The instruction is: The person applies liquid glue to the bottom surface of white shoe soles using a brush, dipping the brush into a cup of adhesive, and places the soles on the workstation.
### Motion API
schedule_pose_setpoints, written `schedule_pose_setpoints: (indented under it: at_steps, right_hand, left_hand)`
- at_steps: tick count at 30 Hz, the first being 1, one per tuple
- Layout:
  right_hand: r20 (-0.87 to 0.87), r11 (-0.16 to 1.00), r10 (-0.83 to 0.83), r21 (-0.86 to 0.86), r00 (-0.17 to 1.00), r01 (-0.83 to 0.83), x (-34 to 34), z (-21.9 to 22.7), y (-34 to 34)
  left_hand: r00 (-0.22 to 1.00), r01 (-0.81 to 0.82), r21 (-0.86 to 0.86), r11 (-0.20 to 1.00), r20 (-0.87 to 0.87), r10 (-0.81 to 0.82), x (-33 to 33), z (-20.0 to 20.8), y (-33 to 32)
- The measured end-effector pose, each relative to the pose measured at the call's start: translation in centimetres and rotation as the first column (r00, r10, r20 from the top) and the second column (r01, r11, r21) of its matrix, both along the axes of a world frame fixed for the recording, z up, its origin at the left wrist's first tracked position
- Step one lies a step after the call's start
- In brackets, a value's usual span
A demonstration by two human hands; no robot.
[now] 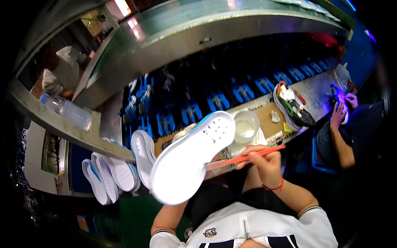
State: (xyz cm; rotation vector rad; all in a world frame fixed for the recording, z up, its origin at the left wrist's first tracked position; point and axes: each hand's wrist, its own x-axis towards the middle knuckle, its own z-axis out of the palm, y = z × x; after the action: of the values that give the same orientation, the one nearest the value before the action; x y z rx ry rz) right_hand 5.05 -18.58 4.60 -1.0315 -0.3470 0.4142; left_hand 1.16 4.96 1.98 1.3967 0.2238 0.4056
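We are holding the brush [221,163] in the right hand [264,163], probably angling it for edge access to the sole [190,159], near-left of the cup [255,124]; we are not seeing the left hand's grip.

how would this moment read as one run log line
right hand: holds orange-red brush at edge of white sole | left forearm: runs behind sole, grip hidden | nearby: translucent cup, more soles at left

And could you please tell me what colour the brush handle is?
The brush handle is orange-red; it shows best in the head view.
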Motion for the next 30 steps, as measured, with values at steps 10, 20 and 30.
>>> schedule_pose_setpoints:
  at_steps: [10,20,30]
  right_hand:
    - [0.029,0.962,-0.27,0.049,0.962,0.268,2.6,0.5,-4.7]
    - [-0.115,0.97,-0.21,-0.148,0.971,0.192,0.6,-4.8,-5.3]
    - [-0.113,0.97,-0.184,-0.179,0.976,0.162,0.1,-5.0,-4.7]
  left_hand:
    - [0.909,-0.327,0.538,0.777,0.403,0.103,29.9,22.2,12.7]
    - [0.883,0.393,0.918,-0.057,-0.393,-0.256,3.4,3.5,10.7]
    - [0.957,0.261,0.836,-0.482,-0.29,0.014,4.0,-0.9,15.4]
